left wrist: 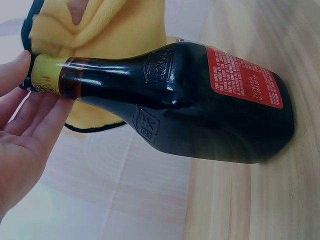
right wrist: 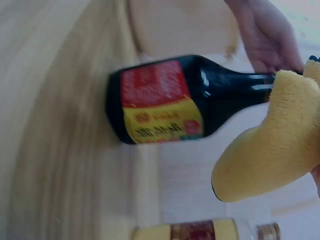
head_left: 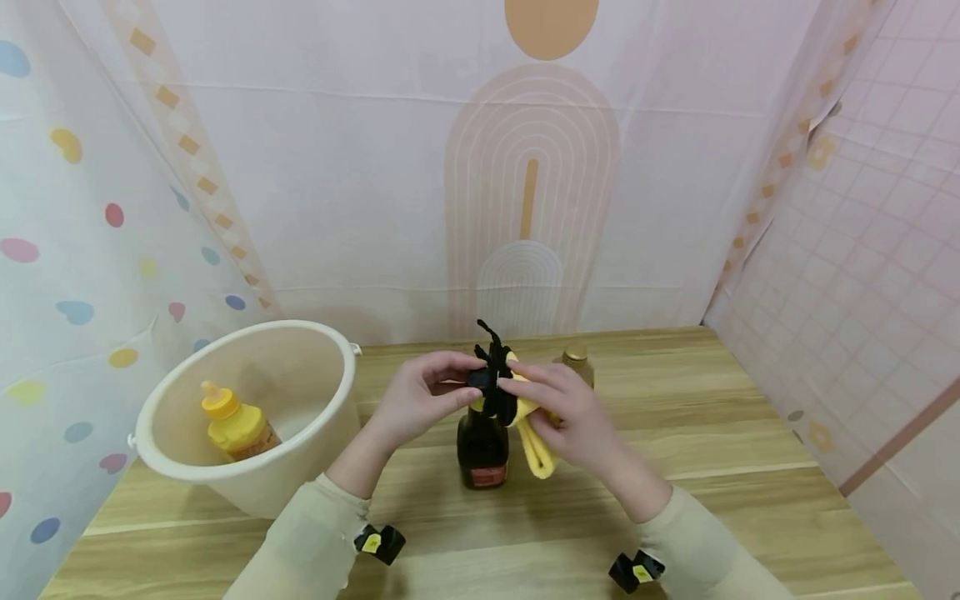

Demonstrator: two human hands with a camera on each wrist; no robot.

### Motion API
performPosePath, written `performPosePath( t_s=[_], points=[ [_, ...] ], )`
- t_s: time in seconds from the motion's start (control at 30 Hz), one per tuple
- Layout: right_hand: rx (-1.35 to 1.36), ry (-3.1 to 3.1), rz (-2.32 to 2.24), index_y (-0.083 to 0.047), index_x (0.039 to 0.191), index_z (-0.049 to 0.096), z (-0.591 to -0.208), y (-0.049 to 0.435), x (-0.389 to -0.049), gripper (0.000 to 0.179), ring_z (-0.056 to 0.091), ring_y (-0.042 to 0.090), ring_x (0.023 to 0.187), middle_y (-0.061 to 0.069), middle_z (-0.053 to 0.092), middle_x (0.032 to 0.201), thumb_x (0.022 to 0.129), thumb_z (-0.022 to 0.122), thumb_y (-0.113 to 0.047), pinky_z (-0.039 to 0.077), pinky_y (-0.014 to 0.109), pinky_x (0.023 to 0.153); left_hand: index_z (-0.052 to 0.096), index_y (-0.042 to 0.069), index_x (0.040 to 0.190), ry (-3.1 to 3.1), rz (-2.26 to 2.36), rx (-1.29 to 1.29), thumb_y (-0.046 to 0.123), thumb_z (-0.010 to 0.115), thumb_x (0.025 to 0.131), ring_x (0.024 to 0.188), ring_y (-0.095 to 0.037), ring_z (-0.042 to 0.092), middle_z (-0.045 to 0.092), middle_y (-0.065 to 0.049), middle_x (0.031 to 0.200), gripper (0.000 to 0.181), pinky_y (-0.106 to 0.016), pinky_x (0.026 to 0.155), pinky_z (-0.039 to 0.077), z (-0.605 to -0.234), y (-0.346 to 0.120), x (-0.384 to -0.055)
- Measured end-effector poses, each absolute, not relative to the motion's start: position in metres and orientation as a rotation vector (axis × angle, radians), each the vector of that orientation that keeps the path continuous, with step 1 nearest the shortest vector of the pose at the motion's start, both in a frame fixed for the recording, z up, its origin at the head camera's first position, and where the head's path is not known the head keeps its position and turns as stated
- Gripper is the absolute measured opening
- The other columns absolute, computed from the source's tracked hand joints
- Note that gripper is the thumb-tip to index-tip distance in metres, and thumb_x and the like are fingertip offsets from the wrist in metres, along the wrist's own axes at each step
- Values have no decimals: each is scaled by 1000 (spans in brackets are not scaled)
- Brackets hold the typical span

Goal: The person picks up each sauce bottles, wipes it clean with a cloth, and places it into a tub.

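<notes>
A dark glass bottle (head_left: pixel 482 450) with a red label stands upright on the wooden table, between my hands. With thumb and fingers my left hand (head_left: pixel 420 396) grips it at the cap and the yellow-banded top of its neck (left wrist: pixel 47 75). My right hand (head_left: pixel 566 408) holds a folded yellow cloth (head_left: pixel 538 448) with black edging against the bottle's top. Part of the cloth hangs down beside the neck, as the right wrist view also shows. The bottle's front carries a red and yellow label (right wrist: pixel 160 102). Cloth and fingers partly hide the cap.
To the left is a white bucket (head_left: pixel 153 437), with a yellow squeeze bottle (head_left: pixel 238 425) leaning inside it. Behind my right hand stands another bottle with a gold-brown cap (head_left: pixel 576 353). A patterned curtain (head_left: pixel 360 208) hangs along the table's back edge.
</notes>
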State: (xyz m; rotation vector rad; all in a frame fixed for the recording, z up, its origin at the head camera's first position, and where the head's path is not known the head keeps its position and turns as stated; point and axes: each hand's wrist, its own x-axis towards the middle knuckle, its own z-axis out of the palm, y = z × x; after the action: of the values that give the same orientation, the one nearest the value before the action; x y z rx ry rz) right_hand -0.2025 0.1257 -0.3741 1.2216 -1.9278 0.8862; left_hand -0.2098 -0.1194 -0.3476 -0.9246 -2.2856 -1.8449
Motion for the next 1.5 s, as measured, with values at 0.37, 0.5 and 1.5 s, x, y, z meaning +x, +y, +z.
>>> performPosePath(
  t_s=[0.37,0.5,1.5],
  points=[
    [1302,-1928,670,-12,121,70,-393,121,-203,59,62,31,102,14,66,125,69,68,16,55,38,81,68,-6,113,-2260,-1800,-963,-5,74,85,98,-24,68,68,-18,113,28,-33,82,57,-346,-119,-211],
    [1352,-1989,663,-13,119,71,-397,125,-204,58,62,32,106,13,66,125,69,69,16,54,41,88,69,-5,112,-2262,-1790,-970,-4,75,85,97,-25,68,68,-17,113,28,-34,81,58,-346,-120,-212],
    [1564,-2415,262,-25,104,78,-443,141,-203,36,61,18,96,-1,71,113,80,75,3,51,28,82,69,-5,111,-2261,-1825,-958,-6,75,83,96,-27,68,68,-18,112,28,-34,79,58,-346,-119,-212]
  ],
)
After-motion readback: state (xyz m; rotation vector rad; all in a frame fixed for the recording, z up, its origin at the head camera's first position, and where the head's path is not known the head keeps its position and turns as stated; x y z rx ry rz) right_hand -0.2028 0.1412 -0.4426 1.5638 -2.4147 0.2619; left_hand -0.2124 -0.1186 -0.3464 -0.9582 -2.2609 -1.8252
